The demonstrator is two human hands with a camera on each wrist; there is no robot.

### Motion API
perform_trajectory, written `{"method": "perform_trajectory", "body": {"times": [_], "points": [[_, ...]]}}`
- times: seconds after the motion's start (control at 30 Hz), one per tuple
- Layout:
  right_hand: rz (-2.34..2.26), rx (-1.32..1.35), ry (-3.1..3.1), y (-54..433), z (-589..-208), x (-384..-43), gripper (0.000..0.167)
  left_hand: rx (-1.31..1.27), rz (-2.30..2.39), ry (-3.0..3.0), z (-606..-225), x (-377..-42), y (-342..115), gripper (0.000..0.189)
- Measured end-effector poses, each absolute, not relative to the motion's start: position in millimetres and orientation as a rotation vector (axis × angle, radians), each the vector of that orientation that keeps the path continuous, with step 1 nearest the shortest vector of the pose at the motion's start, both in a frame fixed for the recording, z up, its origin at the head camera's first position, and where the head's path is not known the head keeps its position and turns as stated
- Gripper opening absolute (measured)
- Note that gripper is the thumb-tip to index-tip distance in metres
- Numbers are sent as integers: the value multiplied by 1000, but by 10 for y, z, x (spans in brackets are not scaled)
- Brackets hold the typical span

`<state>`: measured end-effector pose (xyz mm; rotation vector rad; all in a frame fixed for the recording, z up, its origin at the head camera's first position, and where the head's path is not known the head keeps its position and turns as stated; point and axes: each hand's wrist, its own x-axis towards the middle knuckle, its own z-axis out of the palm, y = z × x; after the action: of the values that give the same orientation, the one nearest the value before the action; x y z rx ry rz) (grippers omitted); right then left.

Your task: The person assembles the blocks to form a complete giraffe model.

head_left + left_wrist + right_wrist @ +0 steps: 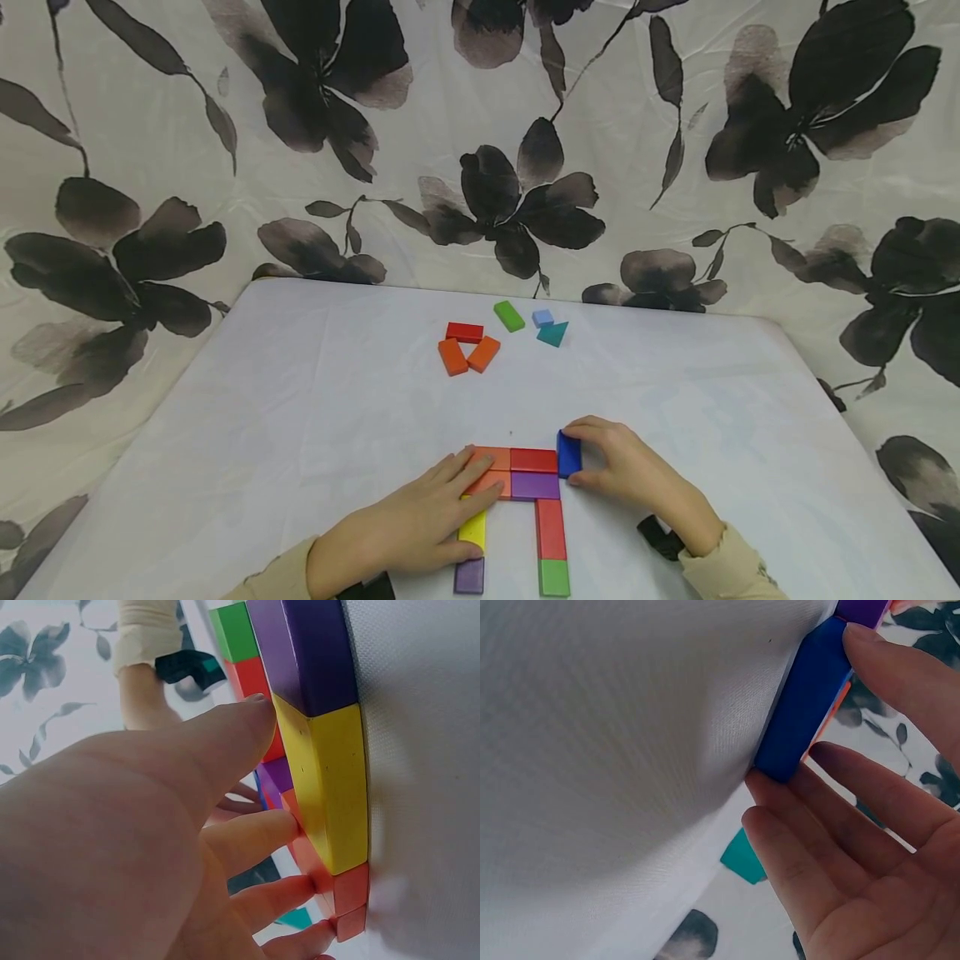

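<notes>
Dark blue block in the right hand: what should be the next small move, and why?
Probably, the right hand should release the dark blue block gently: it seems to lie on the white cloth, its side against the end of the adjoining red block.

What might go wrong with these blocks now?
The right hand pinches the dark blue block beside a red block; pushing sideways too hard might knock that row crooked. The left hand spreads over a yellow block and two orange blocks, so sliding it might drag them out of line.

The left hand (416, 521) is held palm down with fingers spread; the right hand (624, 467) is curved into a pinch.
</notes>
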<state>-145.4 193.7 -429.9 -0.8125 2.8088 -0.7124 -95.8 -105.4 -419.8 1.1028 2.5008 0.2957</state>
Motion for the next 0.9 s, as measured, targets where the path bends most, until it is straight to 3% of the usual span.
{"method": "perform_trajectory", "body": {"times": [0.47,0.9], "points": [[-717,-839,2781,1921,-4225,-1492,49,1101,301,2503,-4191,-950,-1061,69],[-791,-881,2847,1640,-3943,-1961,43,1106,291,2512,-4198,-944,-1061,68]]}}
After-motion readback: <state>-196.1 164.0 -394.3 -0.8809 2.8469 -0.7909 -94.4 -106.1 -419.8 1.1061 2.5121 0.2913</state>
